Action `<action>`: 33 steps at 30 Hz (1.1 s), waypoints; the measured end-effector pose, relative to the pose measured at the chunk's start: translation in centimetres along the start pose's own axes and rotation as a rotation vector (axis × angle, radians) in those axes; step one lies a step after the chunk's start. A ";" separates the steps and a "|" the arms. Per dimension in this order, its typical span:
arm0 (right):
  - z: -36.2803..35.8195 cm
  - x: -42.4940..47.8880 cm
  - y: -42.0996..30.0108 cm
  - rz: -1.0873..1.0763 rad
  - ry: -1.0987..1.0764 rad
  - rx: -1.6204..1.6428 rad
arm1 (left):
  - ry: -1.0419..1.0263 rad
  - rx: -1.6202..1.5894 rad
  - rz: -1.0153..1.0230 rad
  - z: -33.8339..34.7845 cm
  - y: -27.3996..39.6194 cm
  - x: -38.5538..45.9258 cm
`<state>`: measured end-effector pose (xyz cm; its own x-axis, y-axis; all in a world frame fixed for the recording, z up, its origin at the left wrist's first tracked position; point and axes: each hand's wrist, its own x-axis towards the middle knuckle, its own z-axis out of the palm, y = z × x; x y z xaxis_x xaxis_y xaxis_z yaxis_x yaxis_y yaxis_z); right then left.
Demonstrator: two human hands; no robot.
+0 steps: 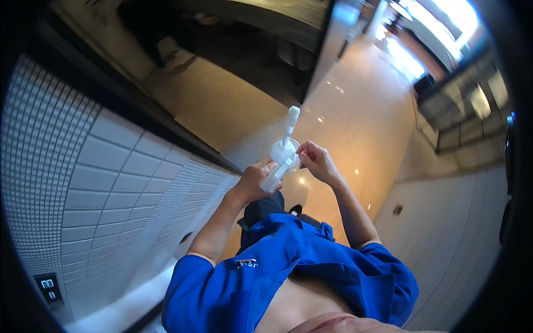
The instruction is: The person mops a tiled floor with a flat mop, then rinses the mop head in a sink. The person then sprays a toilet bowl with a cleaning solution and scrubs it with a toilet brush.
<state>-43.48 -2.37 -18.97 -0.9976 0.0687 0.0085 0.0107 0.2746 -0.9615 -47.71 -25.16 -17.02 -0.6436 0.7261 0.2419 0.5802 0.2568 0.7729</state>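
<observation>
My left hand [258, 179] is closed around the near left side of a round, clear container with a white inside or lid [281, 152]. Out of its top stands a white plastic handle or nozzle [290, 125], pointing away from me. A second white curved piece, like a handle [275, 177], lies over the near side, close to my left fingers. At the container's right rim is my right hand [313, 159], its thumb and fingertips pinched together at the edge. Whether the right fingertips grip the rim cannot be made out. The container is held up over the floor.
A tiled wall [108, 179] with a dark ledge runs along my left. Beyond the ledge are a counter [287, 14] and a person in dark clothes [143, 29]. Shiny floor [358, 108] stretches ahead towards bright windows. A pale panelled wall [441, 208] and a glass-fronted case [470, 100] are at the right.
</observation>
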 end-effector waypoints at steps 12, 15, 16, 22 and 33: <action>-0.8 37.6 -4.4 0.325 -0.649 0.535 | 0.336 0.293 -0.402 -5.2 -23.4 18.2; 1.9 44.1 -2.8 0.462 -0.722 0.478 | 0.378 0.340 -0.538 -8.1 -28.8 20.2; 2.7 46.1 -3.1 0.467 -0.791 0.460 | 0.402 0.342 -0.547 -9.0 -30.2 20.5; 13.0 59.7 -3.9 0.659 -1.273 0.221 | 0.618 0.437 -0.746 -15.5 -38.1 19.9; 44.7 71.5 -3.9 0.588 -1.658 -0.015 | 1.126 0.570 -1.212 -29.0 -52.9 6.3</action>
<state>-117.91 -41.35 -26.92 0.1276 -0.8050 -0.5794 0.3532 0.5828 -0.7319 -96.94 -52.66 -39.38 -0.6670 -0.7232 0.1789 -0.5197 0.6238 0.5838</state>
